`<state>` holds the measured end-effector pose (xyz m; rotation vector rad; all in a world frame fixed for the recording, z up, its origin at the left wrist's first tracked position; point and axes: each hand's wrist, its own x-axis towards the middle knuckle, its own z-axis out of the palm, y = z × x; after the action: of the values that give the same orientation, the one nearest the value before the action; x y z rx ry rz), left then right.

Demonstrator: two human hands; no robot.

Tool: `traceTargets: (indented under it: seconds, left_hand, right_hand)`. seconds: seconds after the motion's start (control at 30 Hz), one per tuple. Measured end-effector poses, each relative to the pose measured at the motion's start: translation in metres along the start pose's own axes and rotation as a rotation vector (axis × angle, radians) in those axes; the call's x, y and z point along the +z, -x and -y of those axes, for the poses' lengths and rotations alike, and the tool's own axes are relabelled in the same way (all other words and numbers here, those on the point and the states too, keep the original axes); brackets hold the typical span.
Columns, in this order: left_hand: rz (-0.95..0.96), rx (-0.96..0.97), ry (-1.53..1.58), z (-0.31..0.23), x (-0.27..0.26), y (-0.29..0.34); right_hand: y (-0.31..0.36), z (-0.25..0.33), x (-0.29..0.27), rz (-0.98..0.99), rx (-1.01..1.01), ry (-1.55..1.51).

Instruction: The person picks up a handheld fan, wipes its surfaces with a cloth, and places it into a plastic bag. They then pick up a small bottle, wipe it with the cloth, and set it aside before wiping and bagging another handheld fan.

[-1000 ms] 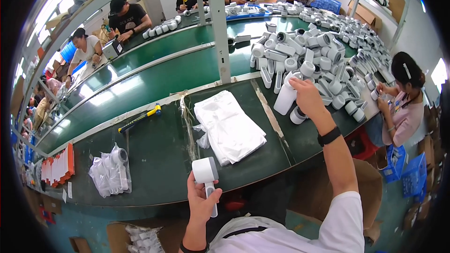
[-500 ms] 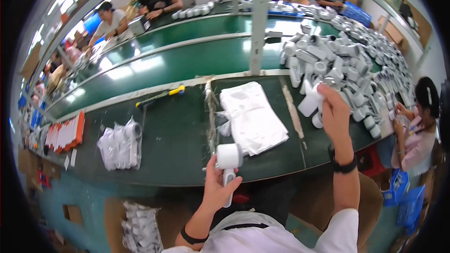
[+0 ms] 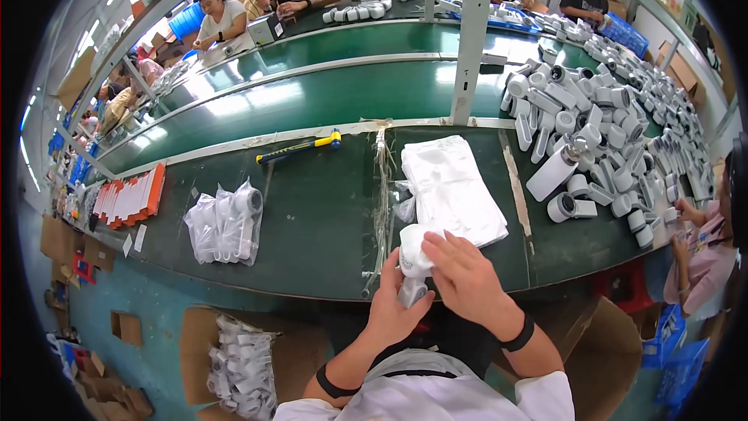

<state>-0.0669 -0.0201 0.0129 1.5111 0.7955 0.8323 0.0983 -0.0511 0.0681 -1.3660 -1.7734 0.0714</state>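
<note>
My left hand point(image 3: 388, 310) is closed round the handle of a white handheld device point(image 3: 411, 291) with a thick round head, held over the near table edge. My right hand point(image 3: 474, 279) presses a white cloth point(image 3: 421, 238) against that head with its fingers together; the cloth hides most of the head. Just beyond lies a stack of flat white sheets or bags point(image 3: 456, 191). A white bottle with a clear top point(image 3: 548, 176) stands by the pile of similar devices point(image 3: 573, 109) to the right.
Left on the dark table point(image 3: 319, 226) are clear-bagged devices point(image 3: 226, 226), a yellow-and-black hammer point(image 3: 300, 146) and an orange-edged stack point(image 3: 128, 201). A metal post point(image 3: 471, 47) rises at the back. Below, a carton point(image 3: 195, 359) holds bagged devices. A co-worker point(image 3: 701, 257) sits at the right.
My right hand has left the bottle beside the pile and come left and nearer, bringing the white cloth onto the device's head. My left hand still holds the device. The whole view has shifted.
</note>
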Motion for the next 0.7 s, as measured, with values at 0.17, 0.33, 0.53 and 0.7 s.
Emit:
traceTargets:
  seconds: [0.17,0.33,0.53,0.7]
  left_hand:
    - [0.012,-0.042,0.058,-0.006,-0.005,-0.004]
    - [0.031,0.041,0.077,0.001,-0.008,-0.009]
    - [0.111,-0.027,0.063,-0.008,-0.012,0.000]
    - [0.106,-0.021,0.126,-0.006,-0.011,-0.001]
  right_hand:
    - [0.012,0.008,-0.003,0.092,-0.073,0.071]
    - [0.018,0.004,-0.003,0.114,-0.213,0.259]
    - [0.000,-0.008,-0.022,0.043,0.558,-0.402]
    - [0.005,0.002,-0.028,-0.096,0.466,-0.401]
